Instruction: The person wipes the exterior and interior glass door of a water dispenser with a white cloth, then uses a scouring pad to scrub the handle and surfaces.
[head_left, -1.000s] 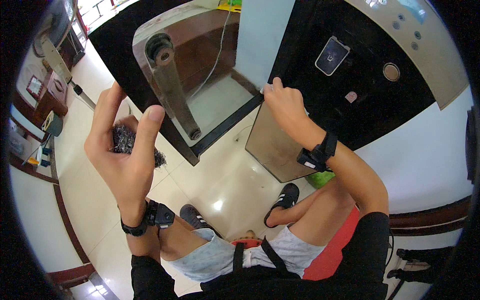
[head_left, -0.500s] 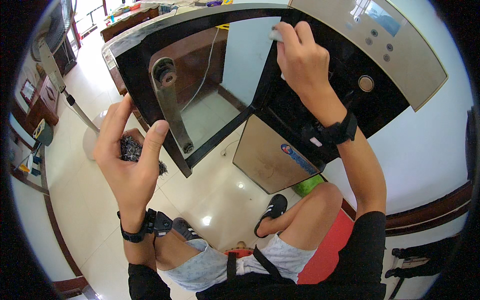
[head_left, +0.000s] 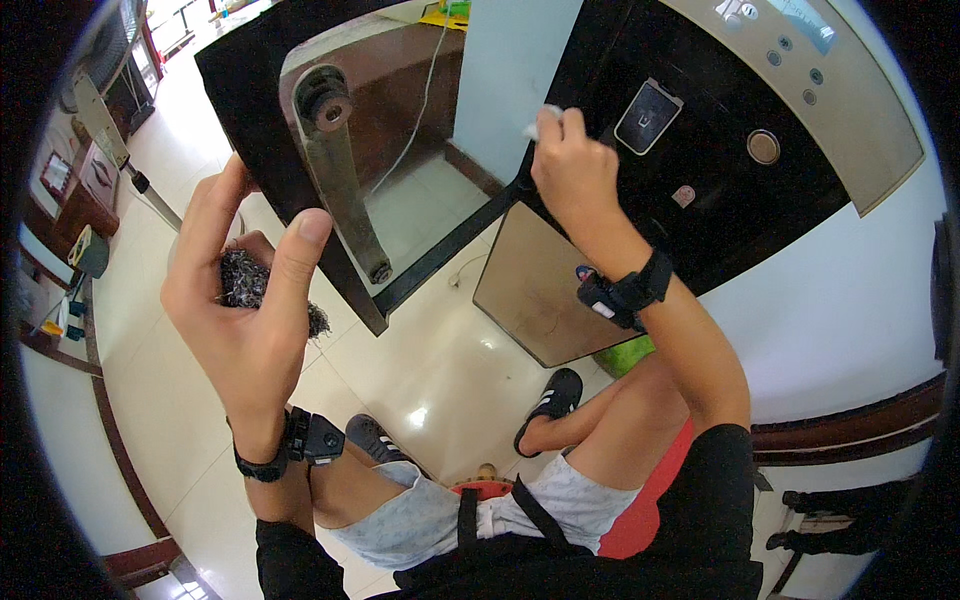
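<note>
A black-framed appliance (head_left: 250, 95) stands tilted before me, with an opening or clear panel at its left and a grey arm-like bar (head_left: 340, 190) across it. My left hand (head_left: 225, 300) has a dark steel wool scrubber (head_left: 243, 280) tucked in its palm, its fingertips at the frame's left edge. My right hand (head_left: 577, 180) is closed on a small white cloth (head_left: 533, 130), perhaps a tissue, against the black bar beside the opening. Right of that hand, a rectangular latch-like plate (head_left: 648, 117) and a round metal button (head_left: 763, 147) sit on the black face.
A beige control panel (head_left: 870, 140) with several buttons borders the appliance's right side. Below hangs a bronze panel (head_left: 530, 290), with a green round object (head_left: 625, 357) behind it. A fan's pole (head_left: 150, 195) stands at left. Red seat-like surface (head_left: 640, 510) lies beneath me.
My right hand has moved down and left along the black bar with the white cloth, uncovering the latch-like plate. The view has shifted, and the left hand keeps its grip.
</note>
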